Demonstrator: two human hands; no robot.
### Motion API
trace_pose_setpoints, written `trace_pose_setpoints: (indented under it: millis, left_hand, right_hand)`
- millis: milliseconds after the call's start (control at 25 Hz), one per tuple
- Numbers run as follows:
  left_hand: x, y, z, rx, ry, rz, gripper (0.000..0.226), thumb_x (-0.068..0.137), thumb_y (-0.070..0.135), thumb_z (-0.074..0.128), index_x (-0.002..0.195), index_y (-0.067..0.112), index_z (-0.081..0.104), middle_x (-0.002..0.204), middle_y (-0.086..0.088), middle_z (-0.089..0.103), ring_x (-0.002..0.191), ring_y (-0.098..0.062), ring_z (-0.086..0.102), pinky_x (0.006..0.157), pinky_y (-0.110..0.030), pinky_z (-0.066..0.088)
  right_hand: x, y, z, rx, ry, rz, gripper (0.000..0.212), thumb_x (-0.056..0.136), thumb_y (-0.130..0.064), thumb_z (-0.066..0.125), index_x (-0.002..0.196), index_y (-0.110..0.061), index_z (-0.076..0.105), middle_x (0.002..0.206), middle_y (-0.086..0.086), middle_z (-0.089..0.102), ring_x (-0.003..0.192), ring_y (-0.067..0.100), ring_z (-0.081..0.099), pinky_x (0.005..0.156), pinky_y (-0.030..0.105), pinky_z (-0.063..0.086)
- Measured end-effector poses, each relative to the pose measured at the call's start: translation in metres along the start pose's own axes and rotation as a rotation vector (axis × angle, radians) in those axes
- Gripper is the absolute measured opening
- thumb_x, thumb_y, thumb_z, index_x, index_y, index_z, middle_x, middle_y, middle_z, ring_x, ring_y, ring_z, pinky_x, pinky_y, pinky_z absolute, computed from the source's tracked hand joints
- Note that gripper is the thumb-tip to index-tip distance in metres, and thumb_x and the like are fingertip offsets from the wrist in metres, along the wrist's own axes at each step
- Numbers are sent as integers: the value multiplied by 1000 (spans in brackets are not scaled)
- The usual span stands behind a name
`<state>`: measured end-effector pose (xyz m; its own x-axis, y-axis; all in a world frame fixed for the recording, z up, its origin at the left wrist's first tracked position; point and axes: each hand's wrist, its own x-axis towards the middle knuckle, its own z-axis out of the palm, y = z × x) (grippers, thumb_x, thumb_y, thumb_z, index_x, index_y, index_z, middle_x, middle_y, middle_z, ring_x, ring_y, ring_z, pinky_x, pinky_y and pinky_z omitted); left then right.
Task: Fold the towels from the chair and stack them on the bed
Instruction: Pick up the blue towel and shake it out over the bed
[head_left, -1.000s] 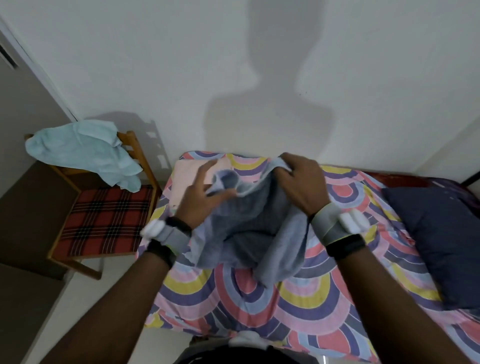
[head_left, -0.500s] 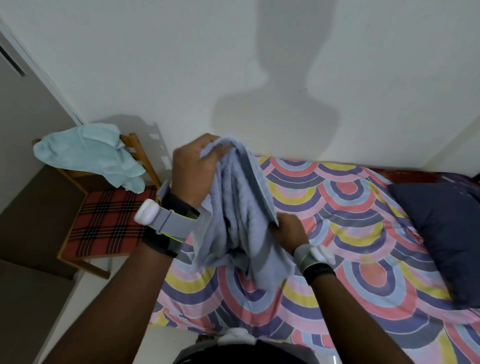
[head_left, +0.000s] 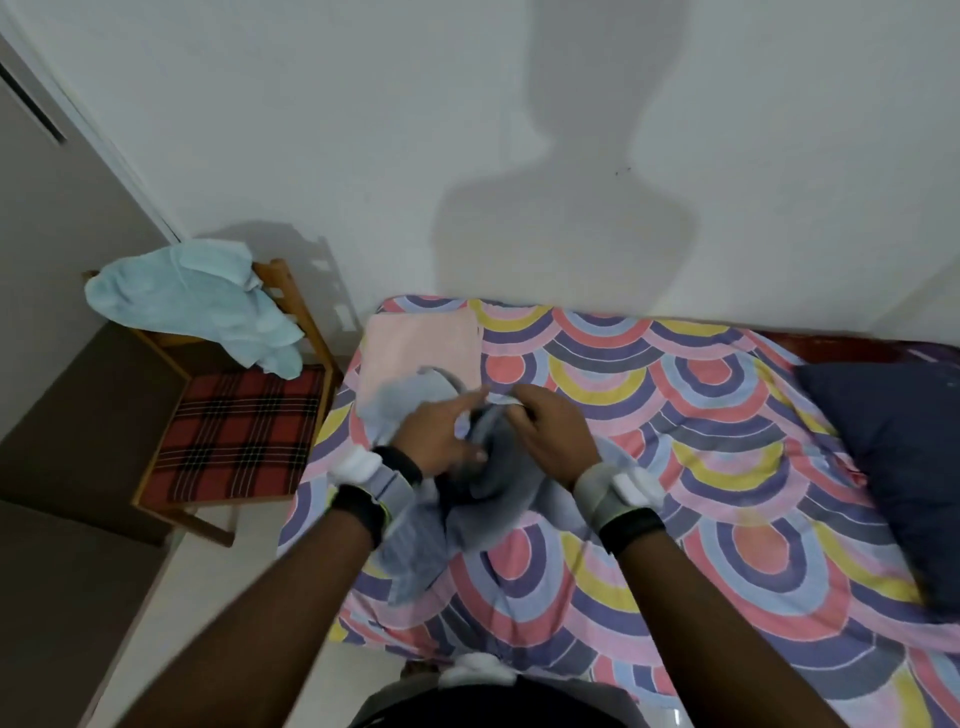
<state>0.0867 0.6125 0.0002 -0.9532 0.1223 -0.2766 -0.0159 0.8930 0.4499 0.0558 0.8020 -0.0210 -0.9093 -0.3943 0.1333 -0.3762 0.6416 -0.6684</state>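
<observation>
A bunched grey-blue towel (head_left: 483, 499) hangs above the near left part of the bed (head_left: 701, 457), held between both hands. My left hand (head_left: 441, 436) grips its left side and my right hand (head_left: 550, 431) pinches its upper edge; the two hands are close together. A folded pink towel (head_left: 415, 348) lies flat at the bed's far left corner, partly hidden by the grey towel. A light turquoise towel (head_left: 197, 301) is draped unfolded over the back of the wooden chair (head_left: 239, 441), left of the bed.
The chair has a red plaid seat and stands between the bed and a brown wall on the left. A dark blue pillow (head_left: 893, 467) lies at the bed's right end. A white wall runs behind the bed.
My left hand has come down from holding the grey towel high, and both hands now meet low over the bed. The folded pink towel shows again.
</observation>
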Motion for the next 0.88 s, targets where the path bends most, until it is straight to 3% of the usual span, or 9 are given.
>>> trace_pose_setpoints:
  millis: [120,280,400,480,520,600,640,760,880]
  left_hand:
    - [12,-7,9,-24,70,-53,52,82,54,50,101,10,68,108,-15,71,103,-32,64,85,-35,47]
    - [15,-37,-10,-409,273,-258,36,87,32,58,99,-1,69,102,-21,70,88,-23,61,84,-32,47]
    - [13,-57,-23,-599,352,-489,31,87,18,64,111,-2,68,99,-19,68,88,-21,58,80,-28,42]
    - [10,-70,-25,-691,361,-612,37,90,17,63,117,-7,64,93,-13,58,89,-24,56,82,-31,46]
    - [7,-75,-25,-773,352,-651,36,91,15,62,118,-8,62,91,-10,58,88,-22,55,82,-34,49]
    - [1,-76,-13,-1019,289,-646,22,92,4,59,110,-8,64,78,-8,67,85,-25,57,67,-32,53]
    - [-2,-71,-5,-1162,256,-614,15,92,-4,55,103,-3,64,71,-8,69,82,-27,59,59,-29,54]
    - [-13,-45,15,-1410,131,-571,28,93,-15,42,91,10,55,79,-12,60,70,-23,59,52,-24,55]
    - [-21,-30,34,-1484,-12,-638,23,99,-8,38,88,0,57,80,-16,60,71,-21,57,52,-24,56]
  right_hand:
    - [4,0,-6,35,-78,-55,18,88,-27,62,101,-16,69,88,-5,68,78,11,57,65,21,42]
    - [-31,73,-1,-117,-355,170,23,78,-29,73,74,-7,67,66,5,62,62,18,49,61,33,40]
    - [-49,99,-3,72,-292,348,46,80,-43,77,56,-11,55,57,1,42,55,14,34,57,32,32]
    - [-57,101,-3,314,-164,443,56,70,-59,80,61,-7,62,58,1,48,56,14,41,57,33,39]
    - [-57,95,-2,479,-49,513,58,65,-61,82,74,-6,71,64,2,59,61,16,53,62,35,50]
    - [-51,77,4,793,140,586,53,70,-41,87,109,-10,70,92,9,75,83,24,71,76,42,62]
    - [-44,63,5,826,201,541,47,76,-26,86,115,-13,65,98,11,74,87,24,72,76,40,62]
    - [-27,27,20,703,246,351,14,84,0,74,95,-8,76,90,11,76,81,16,69,81,41,59]
    - [-30,4,37,643,166,233,17,86,5,69,94,-5,80,98,8,77,94,16,69,91,45,56]
